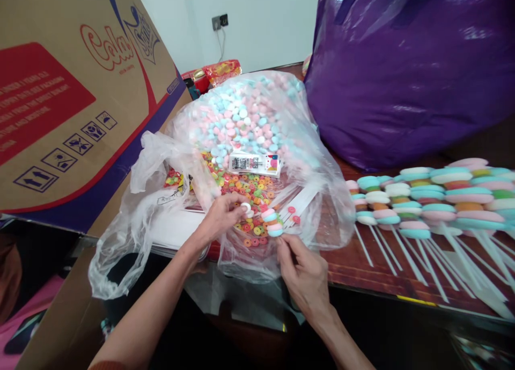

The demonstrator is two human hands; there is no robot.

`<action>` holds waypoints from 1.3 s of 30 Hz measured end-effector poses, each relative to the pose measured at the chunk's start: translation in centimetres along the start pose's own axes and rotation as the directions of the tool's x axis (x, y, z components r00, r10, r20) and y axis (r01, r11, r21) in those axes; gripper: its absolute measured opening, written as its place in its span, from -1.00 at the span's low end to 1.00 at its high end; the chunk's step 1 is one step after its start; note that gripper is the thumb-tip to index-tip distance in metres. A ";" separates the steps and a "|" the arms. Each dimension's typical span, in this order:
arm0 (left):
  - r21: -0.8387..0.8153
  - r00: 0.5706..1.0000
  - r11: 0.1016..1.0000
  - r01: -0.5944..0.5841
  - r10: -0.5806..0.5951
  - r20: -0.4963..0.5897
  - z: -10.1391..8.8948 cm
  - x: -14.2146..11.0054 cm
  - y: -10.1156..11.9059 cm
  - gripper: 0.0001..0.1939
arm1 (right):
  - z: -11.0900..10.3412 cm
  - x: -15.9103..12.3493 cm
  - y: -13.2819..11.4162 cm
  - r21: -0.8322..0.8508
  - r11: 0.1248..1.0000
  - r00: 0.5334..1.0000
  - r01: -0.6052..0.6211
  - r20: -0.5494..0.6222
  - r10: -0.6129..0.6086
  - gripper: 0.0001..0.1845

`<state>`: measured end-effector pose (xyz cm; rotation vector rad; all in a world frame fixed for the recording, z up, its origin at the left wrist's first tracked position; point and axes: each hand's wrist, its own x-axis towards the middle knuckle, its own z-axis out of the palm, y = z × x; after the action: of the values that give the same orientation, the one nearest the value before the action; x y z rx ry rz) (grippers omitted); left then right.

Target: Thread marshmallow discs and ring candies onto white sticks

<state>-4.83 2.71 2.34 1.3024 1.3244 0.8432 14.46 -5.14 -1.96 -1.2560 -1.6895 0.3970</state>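
My left hand (220,215) pinches a white marshmallow disc (247,207) above the ring candies. Between the closed fingers of my right hand (302,269) is the lower end of a marshmallow skewer (272,223), stacked with pink, blue and white discs and an orange layer. The skewer's stick is mostly hidden. Under both hands lies a clear plastic bag (249,265) with red, yellow and green ring candies (251,190). Pink, blue and white marshmallows (257,112) fill the bag behind. White sticks (300,198) and a small printed packet (254,163) rest near the rings.
Finished-looking marshmallow skewers (426,198) lie in rows on the dark red table (341,263) at right. A large purple bag (410,75) stands behind them. On the left leans a big cardboard box (80,91). Red packets (221,72) sit at the back.
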 end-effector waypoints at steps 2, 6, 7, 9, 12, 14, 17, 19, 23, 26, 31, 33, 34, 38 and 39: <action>0.088 1.000 0.996 0.003 -0.004 0.010 0.2 0.3 -0.4 -0.84 | 0.0 0.0 0.0 -0.008 1.000 1.000 -0.002 0.002 0.002 -0.77; 0.259 0.998 0.965 -0.042 0.029 0.051 0.7 0.4 -0.8 -0.74 | 0.0 0.1 0.0 -0.019 1.000 1.000 0.019 -0.010 -0.019 -0.78; 0.319 0.997 0.945 -0.068 0.054 0.052 0.7 0.3 -0.6 -0.73 | 0.0 0.1 0.0 -0.023 0.999 1.000 0.024 -0.013 -0.024 -0.78; 0.451 0.992 0.884 -0.125 0.108 0.063 0.8 0.0 -0.1 -0.70 | 0.0 0.1 0.0 -0.032 0.999 0.999 0.027 -0.016 -0.028 -0.77; 0.580 0.984 0.794 -0.179 0.147 0.103 0.8 -0.6 0.8 -0.69 | 0.0 0.1 -0.1 -0.035 0.999 0.999 0.033 -0.014 -0.033 -0.78; 0.599 0.983 0.779 -0.185 0.136 0.126 0.7 -0.8 1.0 -0.72 | 0.0 0.1 -0.1 -0.033 0.999 0.999 0.036 -0.012 -0.036 -0.78; 0.547 0.975 0.812 -0.204 0.117 0.191 0.7 -1.3 1.0 -0.78 | 0.0 0.1 -0.1 -0.029 0.999 0.999 0.036 -0.005 -0.037 -0.77; 0.530 0.966 0.813 -0.239 0.147 0.210 0.8 -1.8 0.9 -0.77 | 0.0 0.2 -0.1 -0.027 0.999 0.999 0.038 -0.002 -0.038 -0.77; 0.572 0.960 0.771 -0.281 0.218 0.178 1.5 -3.0 0.8 -0.71 | 0.1 0.3 -0.1 -0.033 0.998 0.999 0.047 -0.011 -0.047 -0.78; 0.565 0.960 0.776 -0.279 0.225 0.166 1.9 -3.5 0.6 -0.70 | 0.0 0.3 -0.3 -0.031 0.998 0.999 0.053 -0.007 -0.053 -0.78; 0.505 0.985 0.853 -0.134 0.170 -0.024 2.0 -3.2 -0.7 -0.73 | 0.0 0.3 -0.3 -0.024 0.998 0.999 0.053 -0.008 -0.053 -0.78; 0.366 0.987 0.926 -0.096 0.136 -0.086 1.9 -3.0 -1.2 -0.76 | 0.0 0.3 -0.3 -0.020 0.998 0.999 0.053 -0.007 -0.053 -0.78; 0.257 0.986 0.963 -0.087 0.120 -0.115 1.9 -2.8 -1.4 -0.80 | 0.0 0.3 -0.3 -0.012 0.998 0.998 0.057 0.004 -0.057 -0.78; -0.159 0.968 0.980 -0.117 0.077 -0.238 1.8 -2.2 -1.4 -0.81 | -0.2 0.5 -0.3 0.030 0.995 0.992 0.093 0.087 -0.095 -0.77; -0.206 0.962 0.969 -0.135 0.079 -0.262 1.9 -2.1 -1.3 -0.79 | -0.3 0.6 -0.3 0.034 0.994 0.989 0.103 0.101 -0.106 -0.77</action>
<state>-3.56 0.13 1.13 1.1250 1.3184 1.2307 14.51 -4.82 -1.33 -1.1367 -1.8215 0.4272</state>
